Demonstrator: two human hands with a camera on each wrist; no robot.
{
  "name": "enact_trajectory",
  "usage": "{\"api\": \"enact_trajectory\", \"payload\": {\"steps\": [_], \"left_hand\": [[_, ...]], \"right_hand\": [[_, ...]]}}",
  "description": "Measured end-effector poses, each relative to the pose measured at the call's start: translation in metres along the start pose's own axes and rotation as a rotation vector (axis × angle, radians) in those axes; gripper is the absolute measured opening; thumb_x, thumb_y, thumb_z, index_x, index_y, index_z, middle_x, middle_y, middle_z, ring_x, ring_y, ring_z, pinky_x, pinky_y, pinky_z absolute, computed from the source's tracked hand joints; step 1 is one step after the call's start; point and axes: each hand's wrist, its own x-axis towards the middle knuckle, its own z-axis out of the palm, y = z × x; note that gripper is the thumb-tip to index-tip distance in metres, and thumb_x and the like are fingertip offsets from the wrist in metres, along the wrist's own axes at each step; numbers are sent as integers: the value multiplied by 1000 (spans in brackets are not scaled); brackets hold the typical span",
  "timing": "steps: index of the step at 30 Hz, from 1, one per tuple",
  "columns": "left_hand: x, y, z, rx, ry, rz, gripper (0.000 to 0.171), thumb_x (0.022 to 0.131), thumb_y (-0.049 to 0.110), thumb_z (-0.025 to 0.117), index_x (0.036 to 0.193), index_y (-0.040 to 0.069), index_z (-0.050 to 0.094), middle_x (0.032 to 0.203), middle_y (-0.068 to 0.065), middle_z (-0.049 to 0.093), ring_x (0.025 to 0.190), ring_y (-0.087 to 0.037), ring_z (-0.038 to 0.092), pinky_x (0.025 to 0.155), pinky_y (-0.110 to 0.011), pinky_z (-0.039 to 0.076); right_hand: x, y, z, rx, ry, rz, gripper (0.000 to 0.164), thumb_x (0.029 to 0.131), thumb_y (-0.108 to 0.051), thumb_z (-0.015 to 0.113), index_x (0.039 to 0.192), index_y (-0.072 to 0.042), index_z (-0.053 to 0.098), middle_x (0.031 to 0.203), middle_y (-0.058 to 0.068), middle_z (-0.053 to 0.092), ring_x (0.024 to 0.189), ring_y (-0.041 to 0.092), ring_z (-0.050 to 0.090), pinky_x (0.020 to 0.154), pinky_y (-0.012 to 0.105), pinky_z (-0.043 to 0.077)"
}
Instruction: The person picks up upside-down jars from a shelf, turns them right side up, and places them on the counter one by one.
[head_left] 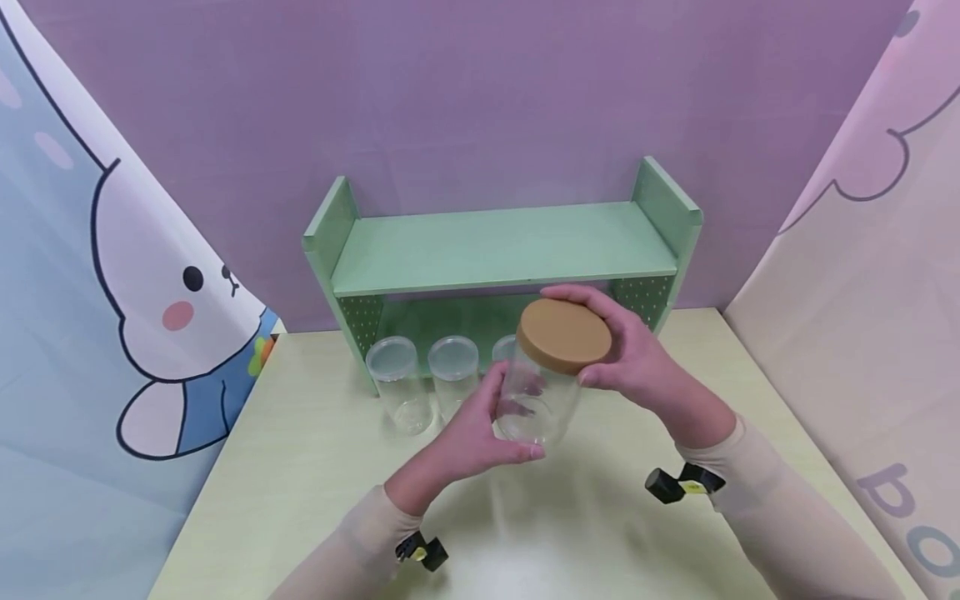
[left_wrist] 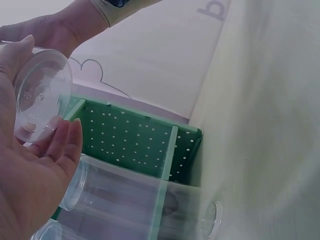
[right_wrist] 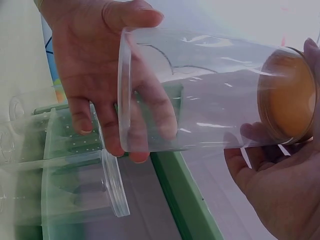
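Observation:
A large clear jar (head_left: 536, 412) with a tan lid (head_left: 564, 335) is tilted in the air between both hands. My right hand (head_left: 633, 354) grips it at the lid, thumb on the near side and fingers round the far side. The left hand (head_left: 476, 437) holds the jar's lower end, thumb near the base and fingers behind the clear wall. In the left wrist view the jar's round bottom (left_wrist: 42, 97) shows against the left fingers. Through the wall in the right wrist view, the jar (right_wrist: 200, 100) looks empty.
Three smaller clear jars with translucent lids, a left one (head_left: 395, 375), a middle one (head_left: 453, 371) and a partly hidden right one (head_left: 504, 347), stand before a green two-level shelf (head_left: 502, 246). The shelf sits at the back of the pale table (head_left: 300, 467), between printed curtains.

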Motion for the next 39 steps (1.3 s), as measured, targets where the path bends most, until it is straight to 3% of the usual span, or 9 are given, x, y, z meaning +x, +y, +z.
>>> {"api": "enact_trajectory", "payload": {"steps": [8,12,16,21,24,29,39], "left_hand": [[0,0,2,13,-11,-37,90,87,16,95,156,30,39,154,-11,57,130,-43,67,102,-40,62],[0,-1,2,23,-19,-39,88,88,16,94,156,29,39,156,-12,56,131,-47,66,100,-46,64],[0,-2,2,62,-35,-51,88,89,19,95,157,32,40,158,-10,54,133,-43,66,102,-49,63],[-3,-4,-2,139,-41,-62,92,89,24,96,162,32,40,157,0,54,137,-27,62,113,-39,56],[-6,-6,-10,164,-34,-40,90,90,22,95,163,26,42,154,1,56,139,-20,59,115,-38,54],[-15,-8,-28,195,-20,19,77,93,17,92,158,19,50,150,0,61,138,-22,61,112,-41,57],[-30,-14,-35,176,-5,-61,68,95,13,89,152,15,53,145,-1,63,136,-29,63,111,-43,57]], "right_hand": [[-1,0,1,11,-15,37,102,87,-54,94,162,-2,49,155,12,56,136,25,53,105,26,54],[-3,0,1,1,-5,69,101,86,-52,95,161,-1,50,151,11,60,134,25,55,104,26,54],[-8,-1,0,-25,5,104,94,87,-39,97,158,1,50,148,10,62,132,25,56,103,27,56],[-16,-2,-6,-39,10,120,87,88,-17,96,158,2,49,147,13,61,131,27,57,99,29,60],[-21,-4,-13,-59,31,125,84,86,-6,94,158,1,50,147,15,60,128,28,56,94,28,62],[-33,-4,-32,-86,73,110,87,81,4,92,158,3,51,146,15,60,124,27,56,90,25,61],[-50,12,-66,-103,140,90,92,74,26,80,158,9,48,147,14,62,121,22,62,98,23,57]]}}
